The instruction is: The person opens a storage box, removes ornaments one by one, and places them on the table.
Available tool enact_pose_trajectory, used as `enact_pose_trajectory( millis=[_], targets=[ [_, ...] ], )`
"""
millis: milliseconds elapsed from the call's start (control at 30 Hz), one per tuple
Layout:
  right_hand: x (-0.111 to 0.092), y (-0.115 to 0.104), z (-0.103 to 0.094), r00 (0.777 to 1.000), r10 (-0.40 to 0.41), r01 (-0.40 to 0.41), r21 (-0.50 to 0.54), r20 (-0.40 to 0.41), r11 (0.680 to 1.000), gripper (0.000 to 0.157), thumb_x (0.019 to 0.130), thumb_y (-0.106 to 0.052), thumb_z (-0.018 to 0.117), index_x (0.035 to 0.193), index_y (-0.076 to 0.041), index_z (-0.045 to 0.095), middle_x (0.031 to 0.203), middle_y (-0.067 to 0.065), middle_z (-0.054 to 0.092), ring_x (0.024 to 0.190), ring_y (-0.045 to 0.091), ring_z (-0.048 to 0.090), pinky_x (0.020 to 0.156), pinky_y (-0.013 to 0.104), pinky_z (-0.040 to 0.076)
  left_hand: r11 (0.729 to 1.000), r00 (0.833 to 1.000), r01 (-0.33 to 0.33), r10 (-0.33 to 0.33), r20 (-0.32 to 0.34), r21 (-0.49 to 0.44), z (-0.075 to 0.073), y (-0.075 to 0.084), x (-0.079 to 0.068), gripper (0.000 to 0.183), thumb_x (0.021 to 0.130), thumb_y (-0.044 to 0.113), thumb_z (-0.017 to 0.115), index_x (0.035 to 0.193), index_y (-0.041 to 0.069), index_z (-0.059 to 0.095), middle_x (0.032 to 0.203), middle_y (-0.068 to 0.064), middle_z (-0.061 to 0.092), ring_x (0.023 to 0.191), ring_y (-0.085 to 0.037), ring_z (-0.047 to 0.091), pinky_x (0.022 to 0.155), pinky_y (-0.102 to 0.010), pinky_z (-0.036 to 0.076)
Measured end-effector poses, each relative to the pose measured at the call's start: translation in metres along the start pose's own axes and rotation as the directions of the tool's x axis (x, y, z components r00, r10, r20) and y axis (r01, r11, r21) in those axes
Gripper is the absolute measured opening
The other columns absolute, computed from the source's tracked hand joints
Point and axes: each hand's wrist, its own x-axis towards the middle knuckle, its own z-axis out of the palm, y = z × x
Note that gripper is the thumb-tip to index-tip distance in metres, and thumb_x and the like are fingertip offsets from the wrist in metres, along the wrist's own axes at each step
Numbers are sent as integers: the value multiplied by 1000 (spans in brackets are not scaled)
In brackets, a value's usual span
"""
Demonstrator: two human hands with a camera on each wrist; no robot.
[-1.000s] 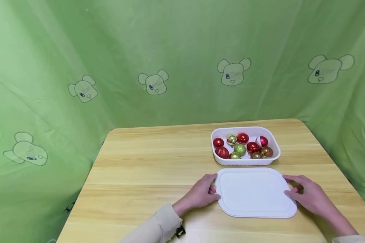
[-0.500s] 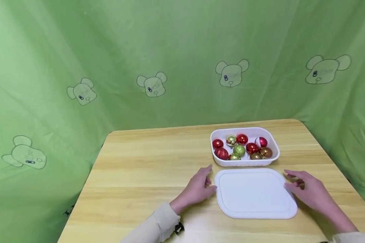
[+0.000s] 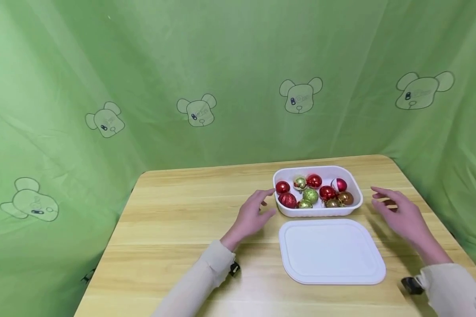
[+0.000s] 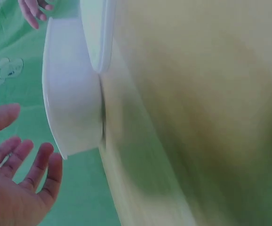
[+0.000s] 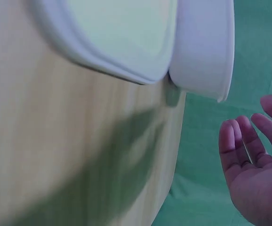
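Over my link I see the left hand [image 3: 251, 218] and right hand [image 3: 403, 218], fingers relaxed, flanking the white rounded-rectangular plastic tub [image 3: 321, 212] of shiny coloured round baubles [image 3: 311, 195] on the pale wooden table [image 3: 194, 202].

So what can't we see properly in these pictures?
Head: the underside of the white lid, hidden by its top.
Head: lettering on the green curtain, too small to read.
Left wrist: the baubles, hidden by the white tub.
Right wrist: part of the right hand, cut off by the right edge.
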Motion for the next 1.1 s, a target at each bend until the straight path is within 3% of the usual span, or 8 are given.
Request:
enact_pose_trajectory(
  millis=[133,300,400,600,733,967,1100],
  targets=[
    [18,3,1,997,66,-66,-7,40,998,48,110,-27,49,152,-3,48,134,26,59,90,-19,41,68,14,45,1000,1000,-21,21,-11,22,4,-5,12,56,101,28,69,152,18,50,142,-8,61,108,-23,67,84,-23,55],
    [34,8,8,987,92,-100,55,133,993,52,112,-27,43,156,0,39,135,31,53,76,-2,60,63,24,56,1000,1000,17,-17,10,4,13,-10,21,53,102,27,67,152,20,51,144,-4,60,108,-20,67,85,-23,54],
    [40,9,14,982,83,-102,101,172,990,52,113,-25,39,157,2,34,134,33,52,77,5,64,65,27,58,999,999,32,-32,16,1,19,-11,26,51,103,29,65,152,21,52,144,-3,59,107,-17,66,86,-23,54],
    [48,12,27,975,85,-127,202,204,971,55,114,-27,33,161,0,24,133,36,51,80,3,62,67,28,59,998,998,61,-61,14,-4,24,-12,34,52,103,32,65,152,20,52,143,-4,59,103,-13,63,83,-22,54],
    [51,14,35,968,104,-162,257,226,953,58,114,-30,31,163,-3,17,137,38,45,75,9,60,65,30,58,998,997,69,-69,33,-13,28,-11,38,53,103,32,65,153,20,51,143,-5,59,100,-11,62,82,-21,53],
    [52,18,42,964,123,-185,264,236,947,58,114,-32,31,165,-10,16,139,37,43,69,17,58,60,31,55,996,995,78,-81,54,50,36,-9,46,53,104,35,63,152,16,52,137,-3,61,92,-6,58,81,-18,53],
    [52,19,44,958,129,-197,260,257,945,58,114,-33,30,165,-12,14,142,38,41,72,18,58,61,32,55,992,995,80,-85,50,95,36,-6,48,51,103,35,63,150,17,53,136,-2,63,100,-12,63,88,-24,55]
  ],
)
